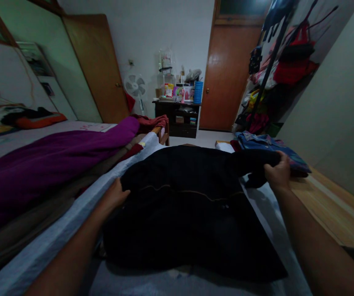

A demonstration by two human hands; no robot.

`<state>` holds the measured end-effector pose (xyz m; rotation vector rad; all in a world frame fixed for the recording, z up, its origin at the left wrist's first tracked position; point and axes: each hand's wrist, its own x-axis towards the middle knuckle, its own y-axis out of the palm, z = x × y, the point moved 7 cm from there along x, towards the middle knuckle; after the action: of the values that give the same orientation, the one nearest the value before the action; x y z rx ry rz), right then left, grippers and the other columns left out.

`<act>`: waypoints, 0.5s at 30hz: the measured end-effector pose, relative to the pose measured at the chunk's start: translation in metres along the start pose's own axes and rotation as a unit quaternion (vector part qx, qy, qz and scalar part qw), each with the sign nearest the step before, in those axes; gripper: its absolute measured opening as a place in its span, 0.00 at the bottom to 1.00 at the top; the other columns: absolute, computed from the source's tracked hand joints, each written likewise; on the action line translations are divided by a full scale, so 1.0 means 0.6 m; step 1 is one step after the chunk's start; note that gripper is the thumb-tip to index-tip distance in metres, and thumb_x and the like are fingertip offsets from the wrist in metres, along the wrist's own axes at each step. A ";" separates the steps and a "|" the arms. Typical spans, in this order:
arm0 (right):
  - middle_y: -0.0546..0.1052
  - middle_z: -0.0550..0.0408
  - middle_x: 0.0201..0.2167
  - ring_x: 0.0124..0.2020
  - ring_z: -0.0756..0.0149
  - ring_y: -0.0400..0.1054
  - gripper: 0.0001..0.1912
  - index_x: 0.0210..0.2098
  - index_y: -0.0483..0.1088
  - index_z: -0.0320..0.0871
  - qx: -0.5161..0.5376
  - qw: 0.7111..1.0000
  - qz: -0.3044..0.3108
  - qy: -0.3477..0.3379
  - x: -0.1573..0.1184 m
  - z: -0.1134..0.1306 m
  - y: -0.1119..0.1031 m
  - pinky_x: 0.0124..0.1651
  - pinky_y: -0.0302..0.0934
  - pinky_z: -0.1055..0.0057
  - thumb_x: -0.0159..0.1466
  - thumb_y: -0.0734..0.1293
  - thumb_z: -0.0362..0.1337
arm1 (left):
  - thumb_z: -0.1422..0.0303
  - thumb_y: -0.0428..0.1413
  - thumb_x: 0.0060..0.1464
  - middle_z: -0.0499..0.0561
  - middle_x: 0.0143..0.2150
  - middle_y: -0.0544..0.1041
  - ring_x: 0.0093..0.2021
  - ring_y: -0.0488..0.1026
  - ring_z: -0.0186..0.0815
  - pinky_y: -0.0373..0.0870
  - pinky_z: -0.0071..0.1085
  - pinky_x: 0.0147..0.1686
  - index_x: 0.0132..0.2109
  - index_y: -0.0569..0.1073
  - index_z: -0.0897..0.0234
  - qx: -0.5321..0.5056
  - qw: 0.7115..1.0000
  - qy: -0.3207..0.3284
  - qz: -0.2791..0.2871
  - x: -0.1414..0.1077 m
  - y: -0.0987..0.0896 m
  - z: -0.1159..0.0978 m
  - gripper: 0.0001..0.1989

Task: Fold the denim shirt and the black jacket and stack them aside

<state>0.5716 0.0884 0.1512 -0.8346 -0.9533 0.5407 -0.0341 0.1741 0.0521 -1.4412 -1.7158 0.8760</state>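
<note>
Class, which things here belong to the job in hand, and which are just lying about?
In the job:
black cloth garment with thin tan lines
left hand, gripping its edge
right hand, gripping its sleeve
pale blue cloth sheet beneath

Just lying about:
purple cloth blanket
folded blue denim-look garment
white round-caged fan

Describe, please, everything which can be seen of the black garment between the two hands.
The black garment looks like a jacket or similar top, in dull, dark fabric. A thin tan line crosses it, wavy and broken by folds; small pale marks sit below its right part. It is spread out, somewhat rumpled, over pale bedding. The left hand grips its left edge; the right hand holds out what looks like a sleeve. Darkness hides finer details.
</note>
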 end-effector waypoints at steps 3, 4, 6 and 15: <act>0.62 0.39 0.56 0.55 0.46 0.57 0.36 0.67 0.45 0.43 -0.064 0.992 -0.090 -0.056 0.005 0.049 -0.065 0.53 0.54 0.57 0.60 0.56 0.32 | 0.71 0.57 0.41 0.59 0.44 0.77 0.45 0.76 0.50 0.73 0.39 0.43 0.49 0.67 0.67 -0.060 0.998 -0.021 0.025 0.010 0.018 0.000 0.24; 0.63 0.39 0.54 0.54 0.45 0.57 0.35 0.66 0.47 0.43 -0.094 0.988 -0.094 -0.077 0.005 0.059 -0.074 0.53 0.54 0.56 0.60 0.57 0.31 | 0.71 0.57 0.40 0.56 0.39 0.78 0.41 0.77 0.49 0.74 0.38 0.39 0.47 0.68 0.67 -0.093 0.994 -0.033 0.048 0.013 0.027 0.004 0.22; 0.65 0.39 0.52 0.52 0.45 0.59 0.33 0.66 0.49 0.44 -0.152 0.980 -0.074 -0.108 0.005 0.063 -0.072 0.51 0.55 0.55 0.61 0.57 0.31 | 0.71 0.57 0.39 0.51 0.30 0.77 0.33 0.77 0.46 0.74 0.35 0.30 0.42 0.70 0.66 -0.157 0.980 -0.062 0.104 0.014 0.050 0.013 0.18; 0.70 0.41 0.47 0.49 0.47 0.64 0.18 0.50 0.71 0.48 -0.266 0.924 0.259 -0.096 -0.044 0.019 0.071 0.46 0.57 0.53 0.63 0.58 0.38 | 0.73 0.54 0.46 0.50 0.34 0.76 0.24 0.74 0.34 0.67 0.25 0.20 0.51 0.64 0.65 -0.263 0.950 -0.139 0.092 0.008 0.042 -0.006 0.21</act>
<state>0.5467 0.0980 0.1074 -1.5714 -1.0790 0.8455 -0.0187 0.1828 0.0327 -1.9236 -2.1660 0.7781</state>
